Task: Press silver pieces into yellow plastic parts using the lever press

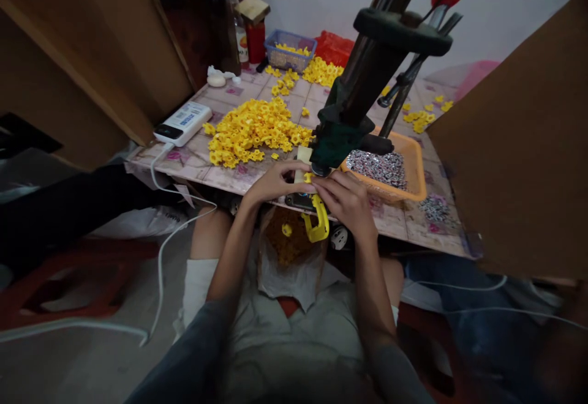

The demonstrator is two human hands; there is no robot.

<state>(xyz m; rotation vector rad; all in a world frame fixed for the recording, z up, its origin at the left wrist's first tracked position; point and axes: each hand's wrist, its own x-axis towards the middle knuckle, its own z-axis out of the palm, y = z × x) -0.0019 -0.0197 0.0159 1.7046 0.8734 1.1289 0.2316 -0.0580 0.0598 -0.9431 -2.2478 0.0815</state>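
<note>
My fingers hide the yellow piece [307, 177] under the press [342, 131]; the press top is cut off; tray [416, 171] contents are too small to tell.

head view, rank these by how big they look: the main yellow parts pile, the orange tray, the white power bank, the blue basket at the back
1. main pile of yellow parts
2. orange tray, close to the pile in apparent size; the press hides part of it, so these two are unsure
3. white power bank
4. blue basket, about like the power bank; it is farther away, so not firmly ranked
</note>
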